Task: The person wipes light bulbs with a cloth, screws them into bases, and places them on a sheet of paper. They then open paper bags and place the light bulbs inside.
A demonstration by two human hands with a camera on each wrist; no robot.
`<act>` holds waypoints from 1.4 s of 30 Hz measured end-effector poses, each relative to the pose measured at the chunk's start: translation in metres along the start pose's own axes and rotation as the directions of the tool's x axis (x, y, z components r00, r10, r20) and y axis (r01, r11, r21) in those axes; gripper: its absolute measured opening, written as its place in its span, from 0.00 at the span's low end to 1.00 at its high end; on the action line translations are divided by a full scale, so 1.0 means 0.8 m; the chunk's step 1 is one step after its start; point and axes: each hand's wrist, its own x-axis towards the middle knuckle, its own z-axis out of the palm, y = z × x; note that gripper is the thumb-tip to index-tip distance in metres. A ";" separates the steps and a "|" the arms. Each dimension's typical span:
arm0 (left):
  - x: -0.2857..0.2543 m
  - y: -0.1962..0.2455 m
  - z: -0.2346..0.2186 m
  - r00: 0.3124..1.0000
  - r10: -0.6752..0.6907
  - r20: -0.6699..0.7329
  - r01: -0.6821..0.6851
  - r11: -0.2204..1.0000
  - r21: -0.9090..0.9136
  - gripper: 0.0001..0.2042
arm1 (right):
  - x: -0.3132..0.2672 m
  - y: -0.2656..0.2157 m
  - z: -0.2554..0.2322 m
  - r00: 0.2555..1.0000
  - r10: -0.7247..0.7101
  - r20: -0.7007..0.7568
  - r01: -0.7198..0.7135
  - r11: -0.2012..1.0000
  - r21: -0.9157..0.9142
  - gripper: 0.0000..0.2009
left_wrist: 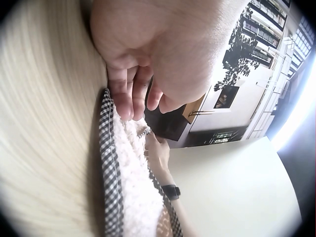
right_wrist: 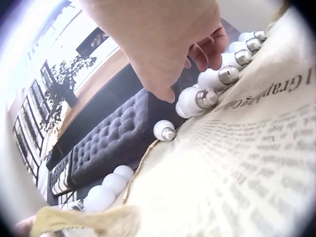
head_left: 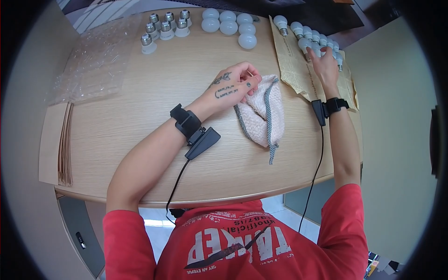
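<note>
A pale cloth with checked edging [head_left: 275, 109] lies on the table, its far edge pinched by the left hand [head_left: 233, 86]. In the left wrist view the fingers of the left hand [left_wrist: 153, 54] meet at the top of the cloth [left_wrist: 133, 173]. At the right, the right hand [head_left: 325, 70] reaches over white bulbs with metal bases [head_left: 305, 44] on printed brown paper [head_left: 298, 70]. The right wrist view has the right hand [right_wrist: 163, 44] above the bulbs [right_wrist: 197, 101], thumb and fingers apart; whether a fingertip touches one is unclear.
White domes [head_left: 228, 27] stand in rows at the back centre, with several metal-topped bulb bases [head_left: 166, 30] to their left. Clear plastic wrap [head_left: 100, 60] lies at the far left, above folded brown paper [head_left: 65, 144]. Cables run from both wrists.
</note>
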 end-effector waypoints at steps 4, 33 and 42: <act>0.001 -0.002 0.000 1.000 0.000 -0.006 0.000 1.000 -0.007 0.10 | -0.040 -0.034 -0.031 0.986 -0.153 0.064 0.145 0.983 0.113 0.32; 0.003 -0.008 0.000 0.999 0.021 -0.036 -0.023 0.999 -0.049 0.12 | -0.160 -0.071 -0.036 0.803 -0.278 0.526 -0.525 0.086 0.847 0.12; 0.000 0.015 -0.002 0.999 -0.049 -0.021 0.050 0.998 0.033 0.19 | -0.166 -0.059 -0.031 0.593 -0.520 0.614 -0.805 -0.364 0.469 0.16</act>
